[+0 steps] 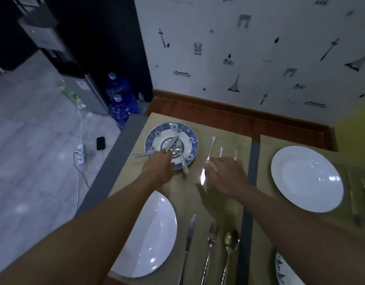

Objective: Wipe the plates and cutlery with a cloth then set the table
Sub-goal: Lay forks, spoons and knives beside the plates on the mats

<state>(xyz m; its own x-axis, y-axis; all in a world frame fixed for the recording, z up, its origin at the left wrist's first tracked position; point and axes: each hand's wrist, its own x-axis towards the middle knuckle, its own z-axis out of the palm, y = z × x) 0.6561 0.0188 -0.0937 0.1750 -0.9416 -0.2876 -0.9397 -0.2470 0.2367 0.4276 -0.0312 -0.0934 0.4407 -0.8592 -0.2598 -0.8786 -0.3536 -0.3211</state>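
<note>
ok so starting on the left: the blue patterned plate (152, 138) sits at the far end of the tan placemat (228, 129) and it's basically a holding tray, with a pile of loose cutlery (178, 150) in it. left hand (159, 164) reaches in with fingers curled down onto a piece. looks like a grip to me, though the fingertips are mostly hidden. nearer the camera a white plate (148, 235) has a knife (190, 233), fork (211, 237) and spoon (231, 241) lined up beside it, so that place looks done. moving right, a lone table knife (208, 159) lies on the mat and the right hand (224, 175) is flat and open just beside it, holding nothing. some blurry pieces (221, 151) lie past the fingers, can't tell what. far right, a second white plate (307, 179) has utensils (354, 206) on its right. no cloth in view, so I'd guess wiping is over and what's left is emptying that blue plate into the last setting
</note>
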